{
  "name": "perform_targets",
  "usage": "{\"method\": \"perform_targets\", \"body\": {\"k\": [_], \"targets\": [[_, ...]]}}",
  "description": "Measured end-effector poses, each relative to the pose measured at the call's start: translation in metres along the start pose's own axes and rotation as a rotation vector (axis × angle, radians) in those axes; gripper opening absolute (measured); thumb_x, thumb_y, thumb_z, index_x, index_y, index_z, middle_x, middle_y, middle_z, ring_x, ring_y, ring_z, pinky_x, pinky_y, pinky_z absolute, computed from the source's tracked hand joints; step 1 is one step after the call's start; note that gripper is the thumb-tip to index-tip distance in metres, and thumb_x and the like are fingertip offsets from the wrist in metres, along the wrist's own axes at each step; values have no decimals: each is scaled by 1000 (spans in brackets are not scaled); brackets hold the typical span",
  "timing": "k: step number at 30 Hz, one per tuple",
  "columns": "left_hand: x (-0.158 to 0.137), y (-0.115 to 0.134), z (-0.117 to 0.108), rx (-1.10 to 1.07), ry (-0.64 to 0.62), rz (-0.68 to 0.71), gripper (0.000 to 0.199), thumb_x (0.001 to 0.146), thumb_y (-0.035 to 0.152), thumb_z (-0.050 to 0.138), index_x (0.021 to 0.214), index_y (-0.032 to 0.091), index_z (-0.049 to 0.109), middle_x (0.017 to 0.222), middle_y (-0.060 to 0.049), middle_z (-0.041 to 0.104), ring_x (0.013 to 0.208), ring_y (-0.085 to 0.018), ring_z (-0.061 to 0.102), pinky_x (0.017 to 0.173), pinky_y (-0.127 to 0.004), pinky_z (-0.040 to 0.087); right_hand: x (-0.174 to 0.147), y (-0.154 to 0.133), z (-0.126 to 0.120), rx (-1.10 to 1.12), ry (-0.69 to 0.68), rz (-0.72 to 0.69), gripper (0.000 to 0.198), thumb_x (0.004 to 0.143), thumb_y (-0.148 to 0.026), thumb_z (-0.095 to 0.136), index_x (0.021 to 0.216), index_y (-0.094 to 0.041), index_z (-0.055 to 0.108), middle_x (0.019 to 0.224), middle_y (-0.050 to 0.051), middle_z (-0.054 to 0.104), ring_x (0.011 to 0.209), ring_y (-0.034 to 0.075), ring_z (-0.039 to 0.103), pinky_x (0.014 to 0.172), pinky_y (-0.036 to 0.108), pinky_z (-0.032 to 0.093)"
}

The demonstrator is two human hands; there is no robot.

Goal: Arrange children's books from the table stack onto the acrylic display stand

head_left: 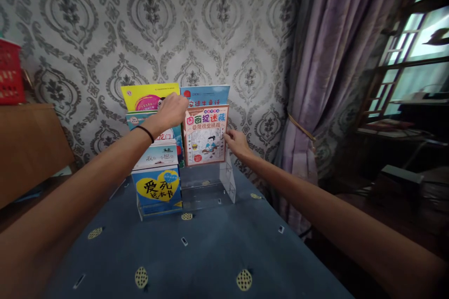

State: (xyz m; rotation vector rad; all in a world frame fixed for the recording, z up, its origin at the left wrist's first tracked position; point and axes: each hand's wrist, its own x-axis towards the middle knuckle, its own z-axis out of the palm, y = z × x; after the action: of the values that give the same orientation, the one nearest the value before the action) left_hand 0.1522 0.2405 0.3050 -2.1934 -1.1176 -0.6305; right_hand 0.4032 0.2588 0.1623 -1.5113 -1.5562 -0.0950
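Observation:
A picture book with a pale, red-edged cover stands upright in the right column of a clear acrylic book rack. My left hand, with a dark band on its wrist, is closed at the book's upper left corner; its fingertips are partly hidden. At the book's right edge, my right hand pinches the cover's side. Behind it rises a blue book. The left column holds a yellow book, a teal book partly behind my left arm, a white book and a blue-and-yellow book at the front.
The rack rests on a table with a dark blue patterned cloth. Patterned wallpaper is right behind it. A purple curtain hangs at the right. To the left, a red basket sits on a brown box.

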Motion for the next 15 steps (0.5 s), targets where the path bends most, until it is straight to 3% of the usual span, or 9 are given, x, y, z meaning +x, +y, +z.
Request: {"method": "perform_targets", "body": {"k": [9,15], "targets": [[-1,-2,2,-80,20,-17,23,88,8,49,77,17,67,88,-12,63,98,-29,57,87,-42,44,-4,1,1,11,27,-4,27,87,-31,49,88,-17,71,81,8,70,77,24,61,73,34,47],[-1,-6,-1,-18,16,29,27,85,8,46,77,17,71,95,-13,67,97,-27,60,85,-40,46,-10,-2,-1,31,33,-4,26,88,-29,50,92,-18,73,86,10,73,80,26,65,74,36,49]]}}
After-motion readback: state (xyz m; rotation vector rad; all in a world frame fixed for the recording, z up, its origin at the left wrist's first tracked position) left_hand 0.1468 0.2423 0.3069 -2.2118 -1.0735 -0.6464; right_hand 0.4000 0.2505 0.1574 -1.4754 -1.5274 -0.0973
